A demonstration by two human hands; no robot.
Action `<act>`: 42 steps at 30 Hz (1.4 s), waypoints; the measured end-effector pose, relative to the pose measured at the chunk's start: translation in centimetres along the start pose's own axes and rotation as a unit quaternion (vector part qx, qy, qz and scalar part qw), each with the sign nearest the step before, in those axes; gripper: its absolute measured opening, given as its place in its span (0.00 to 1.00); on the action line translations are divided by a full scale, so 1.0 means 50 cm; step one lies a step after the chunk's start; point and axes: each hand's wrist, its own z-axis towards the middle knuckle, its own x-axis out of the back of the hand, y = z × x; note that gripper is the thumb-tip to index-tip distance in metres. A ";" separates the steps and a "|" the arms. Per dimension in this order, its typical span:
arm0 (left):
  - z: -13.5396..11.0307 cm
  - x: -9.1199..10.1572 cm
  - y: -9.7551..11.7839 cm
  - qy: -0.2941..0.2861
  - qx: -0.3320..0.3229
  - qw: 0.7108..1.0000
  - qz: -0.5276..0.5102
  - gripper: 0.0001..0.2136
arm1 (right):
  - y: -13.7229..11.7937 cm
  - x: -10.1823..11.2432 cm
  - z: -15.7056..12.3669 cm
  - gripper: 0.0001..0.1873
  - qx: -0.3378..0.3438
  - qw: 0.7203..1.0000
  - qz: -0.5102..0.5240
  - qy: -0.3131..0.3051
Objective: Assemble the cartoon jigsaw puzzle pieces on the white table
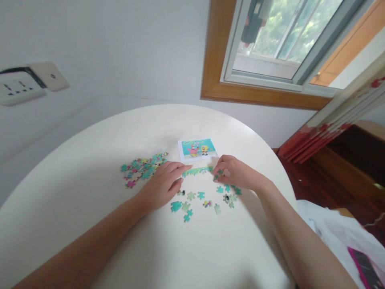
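A joined strip of green and teal puzzle pieces lies on the white round table. My left hand rests at the strip's left end, index finger stretched out and thumb apart, holding nothing. At the strip's right end, my right hand has its fingers curled together around a teal puzzle piece, partly hidden by the fingers. Just behind the strip lies a picture card with a pink and a yellow cartoon figure. Loose pieces such as a teal puzzle piece are scattered in front of the strip, between my hands.
A pile of mixed puzzle pieces lies left of my left hand. The table stands against a wall with a socket and a wood-framed window. At lower right are a white plastic bag and a pink-edged phone.
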 end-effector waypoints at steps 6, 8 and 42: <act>0.000 0.000 0.000 -0.003 0.000 1.000 0.005 0.21 | 0.017 0.007 -0.007 0.15 -0.038 0.999 -0.004 0.025; -0.001 -0.001 -0.001 -0.007 0.001 1.000 0.005 0.21 | 0.019 0.009 -0.006 0.12 -0.052 0.998 -0.004 0.020; 0.000 0.000 0.002 0.001 -0.003 1.000 0.001 0.21 | 0.028 -0.010 0.019 0.07 -0.113 0.988 0.066 0.084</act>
